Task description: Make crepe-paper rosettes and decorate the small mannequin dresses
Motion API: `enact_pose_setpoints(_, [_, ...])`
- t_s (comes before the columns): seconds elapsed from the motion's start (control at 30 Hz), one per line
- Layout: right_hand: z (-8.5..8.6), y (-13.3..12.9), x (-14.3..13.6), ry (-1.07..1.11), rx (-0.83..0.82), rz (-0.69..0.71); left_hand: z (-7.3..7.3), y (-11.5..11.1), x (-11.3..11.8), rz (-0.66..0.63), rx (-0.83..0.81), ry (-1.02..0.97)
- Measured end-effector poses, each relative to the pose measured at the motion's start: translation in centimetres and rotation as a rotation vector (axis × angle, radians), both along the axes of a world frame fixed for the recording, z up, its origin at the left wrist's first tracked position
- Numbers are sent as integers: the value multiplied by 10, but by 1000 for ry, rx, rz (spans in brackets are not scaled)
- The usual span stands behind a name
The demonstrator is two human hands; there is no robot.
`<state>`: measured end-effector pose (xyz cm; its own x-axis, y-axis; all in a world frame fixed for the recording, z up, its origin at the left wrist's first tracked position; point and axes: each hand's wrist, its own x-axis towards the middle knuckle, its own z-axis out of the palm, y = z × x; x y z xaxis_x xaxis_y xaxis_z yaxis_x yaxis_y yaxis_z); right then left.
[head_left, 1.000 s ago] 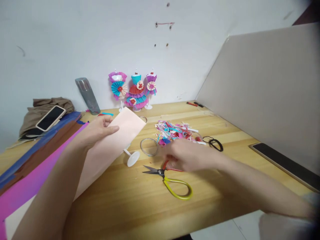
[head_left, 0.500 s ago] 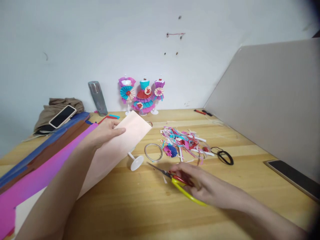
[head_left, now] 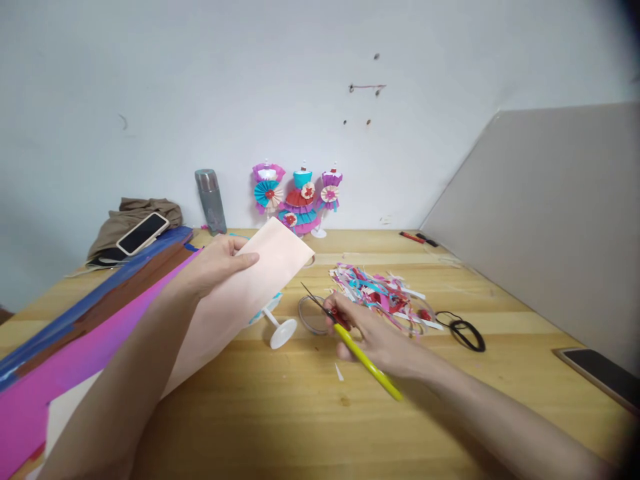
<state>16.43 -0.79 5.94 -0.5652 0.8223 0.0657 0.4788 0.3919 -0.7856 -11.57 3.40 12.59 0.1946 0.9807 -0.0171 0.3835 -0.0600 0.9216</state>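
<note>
My left hand grips a long pale pink sheet of paper by its upper part, thumb on top and fingers behind. The paper slants up from the lower left, its far end raised above the table. My right hand is closed around yellow-handled scissors, blades pointing up and left toward the paper's end but apart from it. Under the paper, a small white stand lies on its side, with a bit of turquoise beside it. A ring of wire or tape is partly hidden behind my right hand.
Colourful paper scraps lie beyond my right hand. Small dressed mannequins stand against the wall, beside a grey flask. Coloured sheets cover the left side, near a phone. A black cord and another phone lie right.
My right hand has raised and turned the scissors, bringing the blades higher and nearer the paper's end. My left hand keeps its hold. The whole view has shifted slightly.
</note>
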Motion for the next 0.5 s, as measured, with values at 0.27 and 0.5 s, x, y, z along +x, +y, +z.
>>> enact_pose_setpoints(0.27, [6, 9, -34, 13, -15, 30, -6, 1, 2, -103, 18, 0])
enact_pose_setpoints(0.5, [0, 12, -35, 78, -53, 20, -12, 5, 2, -176, 2, -25])
